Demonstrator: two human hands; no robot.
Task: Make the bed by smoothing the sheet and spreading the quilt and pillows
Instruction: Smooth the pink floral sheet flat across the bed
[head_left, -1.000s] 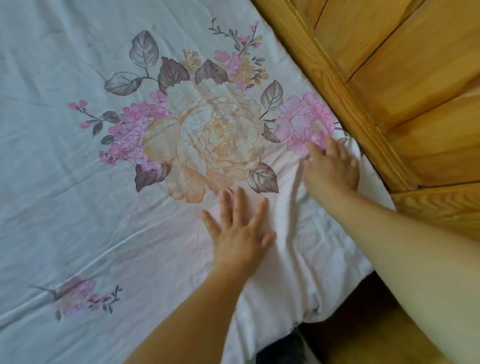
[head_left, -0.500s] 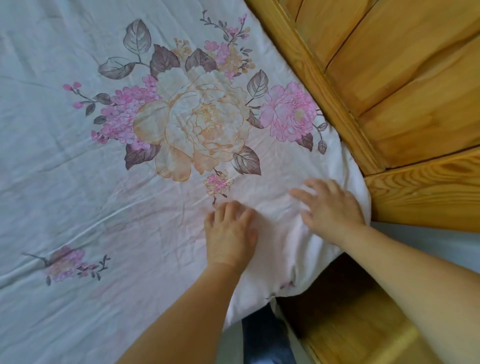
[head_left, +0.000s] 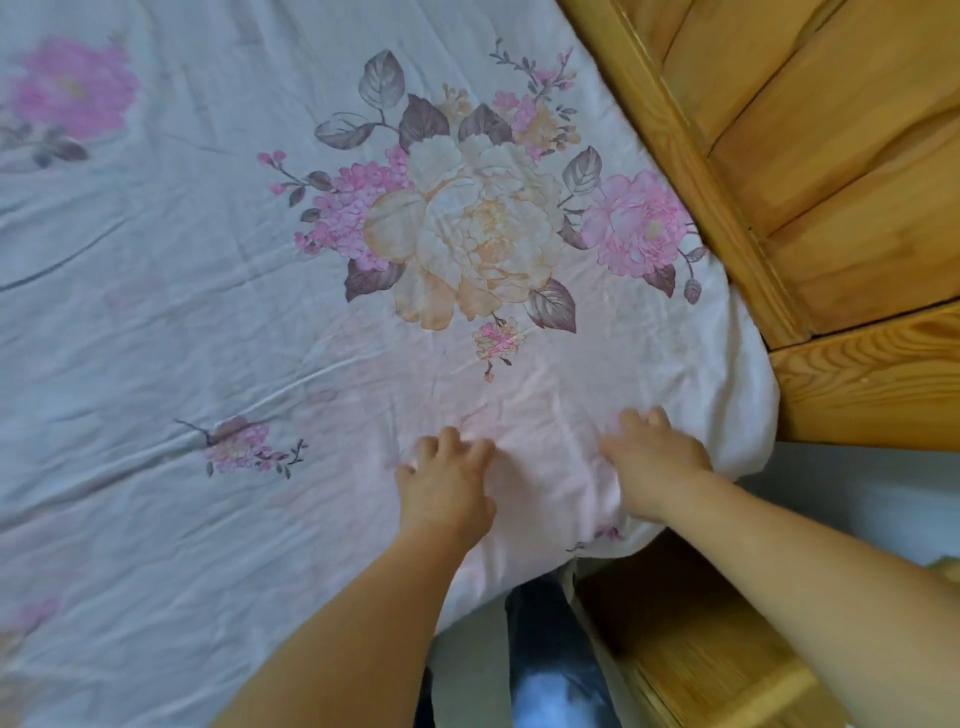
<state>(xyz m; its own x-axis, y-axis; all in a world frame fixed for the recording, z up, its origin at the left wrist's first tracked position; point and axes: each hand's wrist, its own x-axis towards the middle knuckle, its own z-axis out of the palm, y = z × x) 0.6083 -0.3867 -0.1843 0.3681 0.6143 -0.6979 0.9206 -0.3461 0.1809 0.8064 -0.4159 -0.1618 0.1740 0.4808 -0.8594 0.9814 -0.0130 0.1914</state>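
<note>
A pale sheet (head_left: 208, 291) with a large printed bouquet of pink and cream flowers (head_left: 483, 228) covers the bed. Shallow creases run across it. My left hand (head_left: 447, 483) presses on the sheet near the bed's near edge, its fingers bent with the tips on the cloth. My right hand (head_left: 654, 462) rests palm down on the sheet a little to the right, close to the mattress corner (head_left: 748, 415). Neither hand holds anything. No quilt or pillow is in view.
A wooden headboard (head_left: 831, 156) runs along the right side of the bed. A wooden bedside unit (head_left: 701, 649) stands below the mattress corner. My trouser leg (head_left: 550, 649) shows between bed and unit.
Both hands slid back across the sheet from beside the flower print toward the near edge. The right hand left the headboard side, and the left hand's fingers bent.
</note>
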